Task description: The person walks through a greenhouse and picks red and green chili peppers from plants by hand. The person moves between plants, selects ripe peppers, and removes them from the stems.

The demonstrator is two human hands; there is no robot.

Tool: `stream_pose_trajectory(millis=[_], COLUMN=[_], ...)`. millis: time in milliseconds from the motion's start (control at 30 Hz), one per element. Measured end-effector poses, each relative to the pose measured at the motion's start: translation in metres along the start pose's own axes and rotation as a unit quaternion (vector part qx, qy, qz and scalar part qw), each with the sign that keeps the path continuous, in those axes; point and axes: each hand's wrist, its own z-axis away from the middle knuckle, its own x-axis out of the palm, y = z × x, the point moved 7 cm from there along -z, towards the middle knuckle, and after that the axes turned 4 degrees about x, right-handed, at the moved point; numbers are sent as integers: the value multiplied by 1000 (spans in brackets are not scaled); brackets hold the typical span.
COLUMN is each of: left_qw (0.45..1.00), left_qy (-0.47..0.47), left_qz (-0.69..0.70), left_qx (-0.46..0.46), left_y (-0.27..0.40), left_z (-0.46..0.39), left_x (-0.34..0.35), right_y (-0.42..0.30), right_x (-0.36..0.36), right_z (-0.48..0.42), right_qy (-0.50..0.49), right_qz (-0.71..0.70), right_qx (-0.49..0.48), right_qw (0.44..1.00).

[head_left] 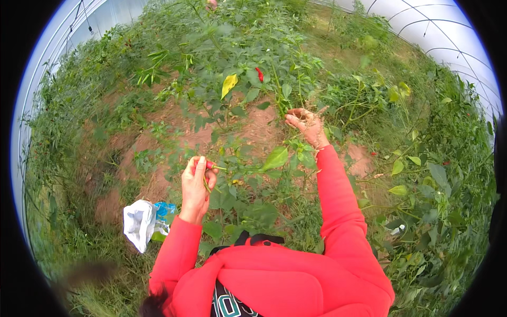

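Red chili peppers point(209, 164) with green stems are held in my left hand point(197, 180), the fingers curled around them and the thumb on top. Farther forward and to the right, my right hand point(304, 122) is at the stems of a pepper plant point(280, 104), its thumb and fingers close together; whether it grips a stem I cannot tell. A dry, brownish seed stalk point(318, 119) crosses that hand and wrist. Beyond it, one red chili pepper point(259, 74) hangs among the leaves, with a yellow leaf point(229, 85) to its left.
A white and blue plastic bag point(139, 225) stands in the grass beside my left forearm. Leafy pepper plants point(431, 190) and weeds surround me, with reddish bare soil point(257, 126) between them. Curved frame bars of a plastic greenhouse point(439, 27) arch above. Green pods point(152, 73) hang at the upper left.
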Motion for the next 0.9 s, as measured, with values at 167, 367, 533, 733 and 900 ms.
stream_pose_trajectory(millis=[167,367,533,733,900], left_qw=[999,998,999,997,997], left_qy=[-27,-30,-16,-33,-28], left_qz=[-3,-28,-16,-23,-18], left_qx=[-34,-52,-43,-59,-66], left_y=[-8,-25,-33,-41,-48], left_z=[5,4,11,6,12], left_x=[18,62,69,97,91], right_y=[-3,30,19,23,41], right_x=[-47,-86,-58,-60,-45], right_z=[14,-16,-24,-29,-33], right_qy=[66,9,-12,-36,-62], right_qz=[153,336,336,284,357], right_qx=[-14,-4,-79,-66,-5], right_qw=[986,942,938,956,932])
